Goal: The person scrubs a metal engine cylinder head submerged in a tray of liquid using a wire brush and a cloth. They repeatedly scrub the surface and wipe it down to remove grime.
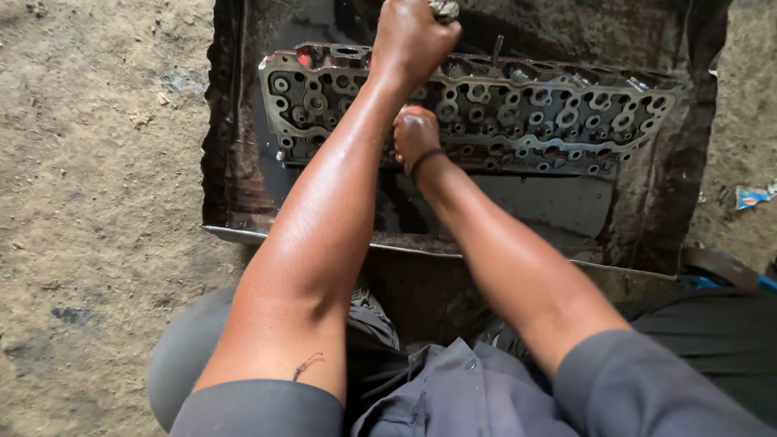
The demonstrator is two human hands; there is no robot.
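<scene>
The left hand (414, 36) is clenched tight around a small grey metal object (443, 9) that pokes out above the fist, too small to identify. Directly beneath that fist lies a long, grimy grey metal cylinder head (518, 113), full of round holes, resting in a shallow, oil-blackened metal tray (647, 218). The right hand (414, 136) is curled and pressed against the head's near edge, just below the left hand; whether it grips anything cannot be told.

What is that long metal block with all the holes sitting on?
The metal block lies in a shallow, dark, oily metal tray on dirt ground. Both hands are on it. What lies directly beneath it is hidden.
</scene>
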